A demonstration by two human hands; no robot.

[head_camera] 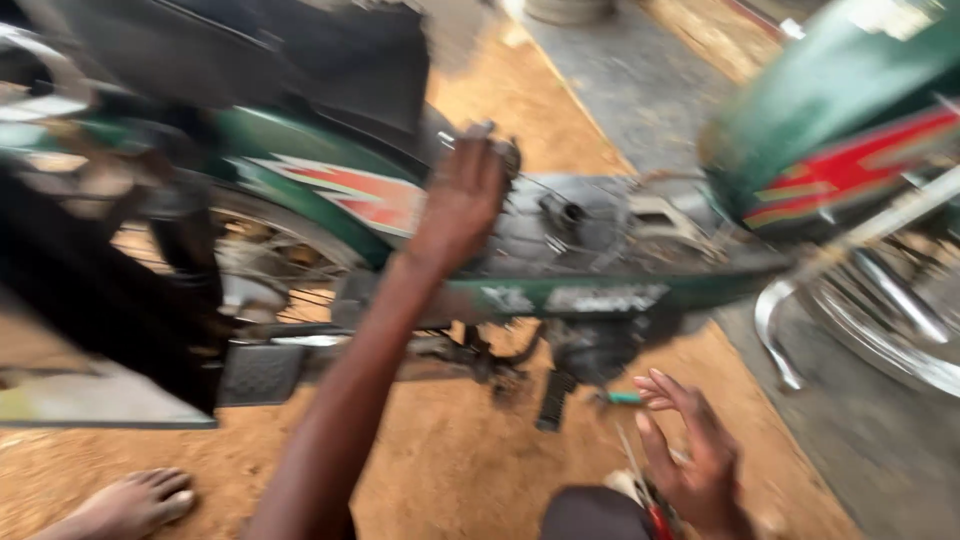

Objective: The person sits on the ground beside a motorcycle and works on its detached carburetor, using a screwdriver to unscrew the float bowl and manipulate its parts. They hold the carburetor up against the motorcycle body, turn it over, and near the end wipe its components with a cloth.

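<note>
Your left hand rests flat, fingers open, on the green motorbike frame; your right hand hovers open and empty above the dirt floor

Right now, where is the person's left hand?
In the head view the left hand is raised at centre, resting against the green motorcycle's frame, just beside the red-and-white side panel.

Motion blur smears the green motorcycle; the frame's bottom edge crops a bare foot and the right hand.
</note>
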